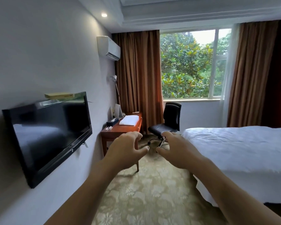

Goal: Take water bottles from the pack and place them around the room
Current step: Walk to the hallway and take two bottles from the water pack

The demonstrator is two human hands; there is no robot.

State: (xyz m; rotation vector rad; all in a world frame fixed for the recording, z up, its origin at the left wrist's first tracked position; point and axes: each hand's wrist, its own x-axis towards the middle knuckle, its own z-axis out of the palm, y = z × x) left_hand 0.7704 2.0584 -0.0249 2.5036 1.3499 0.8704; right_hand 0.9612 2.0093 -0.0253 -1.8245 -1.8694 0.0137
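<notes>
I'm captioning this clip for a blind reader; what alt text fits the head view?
Two empty hands, left hand and right hand, reach forward in a hotel room. Ahead stand a wooden desk and black chair; a bed lies right, a television left.

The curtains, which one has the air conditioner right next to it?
The left curtain: the air conditioner hangs beside it. The right curtain is across the window.

Desk (118,133) (folded towel (129,120) on top) beside office chair (166,123).
</notes>
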